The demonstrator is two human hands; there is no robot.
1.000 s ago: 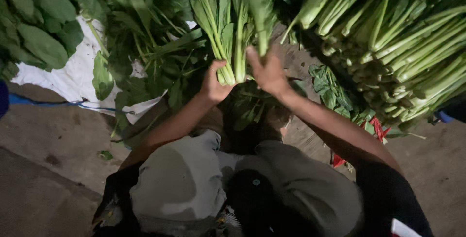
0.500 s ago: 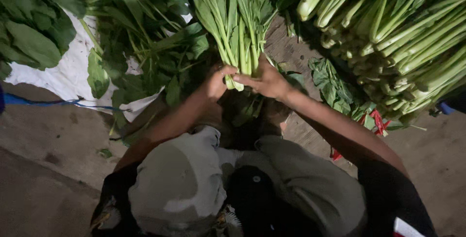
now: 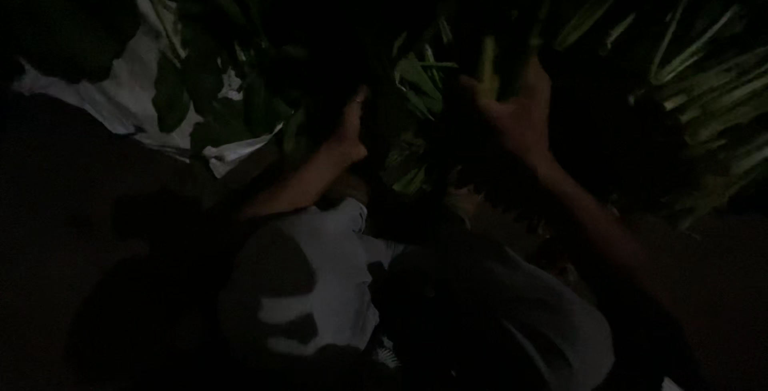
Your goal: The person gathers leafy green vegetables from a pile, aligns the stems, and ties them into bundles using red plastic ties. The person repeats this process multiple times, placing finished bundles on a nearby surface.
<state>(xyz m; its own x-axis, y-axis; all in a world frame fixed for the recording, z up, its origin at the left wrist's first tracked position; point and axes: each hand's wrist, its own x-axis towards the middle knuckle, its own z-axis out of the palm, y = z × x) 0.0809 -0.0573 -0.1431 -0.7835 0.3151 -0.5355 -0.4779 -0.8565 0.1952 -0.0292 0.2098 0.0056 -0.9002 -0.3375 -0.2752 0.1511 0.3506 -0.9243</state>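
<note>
Greens (image 3: 490,67) gripped by right hand (image 3: 516,115), unboxed.

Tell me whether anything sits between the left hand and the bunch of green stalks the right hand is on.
Nothing visible blocks it. The left hand is beside the leafy greens, and the right hand already touches the pale stalks. The frame is very dark, so small things could be hidden.

The leafy greens (image 3: 416,87) look smooth and faintly glossy, their stalks (image 3: 704,95) pale and waxy. Beneath them the white sheet (image 3: 120,95) seems to be matt, crumpled cloth or plastic; the dark hides which. The shorts (image 3: 320,279) are soft, matt woven cloth.
</note>
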